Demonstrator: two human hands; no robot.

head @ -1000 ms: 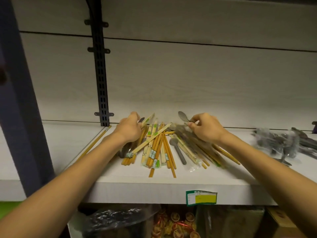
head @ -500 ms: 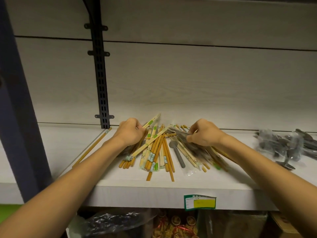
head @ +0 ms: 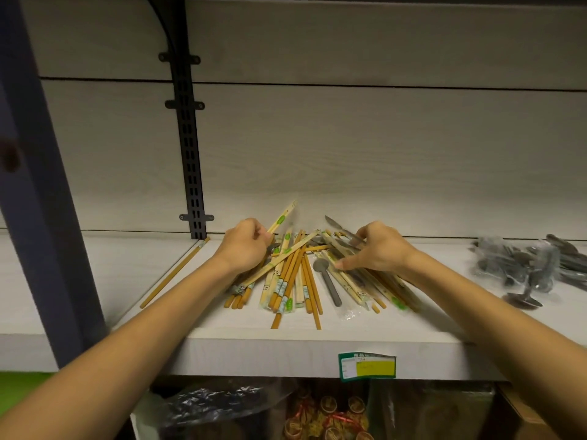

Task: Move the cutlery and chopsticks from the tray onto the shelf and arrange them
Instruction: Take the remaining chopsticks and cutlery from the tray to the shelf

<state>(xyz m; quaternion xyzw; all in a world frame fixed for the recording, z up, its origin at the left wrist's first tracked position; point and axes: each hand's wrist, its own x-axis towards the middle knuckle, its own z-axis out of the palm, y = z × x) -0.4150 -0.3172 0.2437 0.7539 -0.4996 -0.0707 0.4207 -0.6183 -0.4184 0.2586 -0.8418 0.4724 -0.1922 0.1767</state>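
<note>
White shelf (head: 222, 341) is holding messy chopsticks (head: 286, 281). Left hand (head: 244, 246) is pinching one wrapped pair (head: 281, 219); right hand (head: 378, 249) is pinching cutlery (head: 346, 236). Bagged spoons (head: 524, 268) are looking blurry.

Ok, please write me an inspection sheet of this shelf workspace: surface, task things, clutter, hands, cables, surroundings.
Surface: white shelf, with a green and yellow price label on its front edge.
Job's things: chopstick pile, crossed and unsorted; grey spoon lying in it; single chopstick apart at the left.
Clutter: bagged cutlery at the right end of the shelf.
Hands: left hand grips a wrapped chopstick pair; right hand holds metal cutlery over the pile.
Cables: nothing seen.
Surroundings: black slotted upright on the back panel; packaged goods on the level below.
</note>
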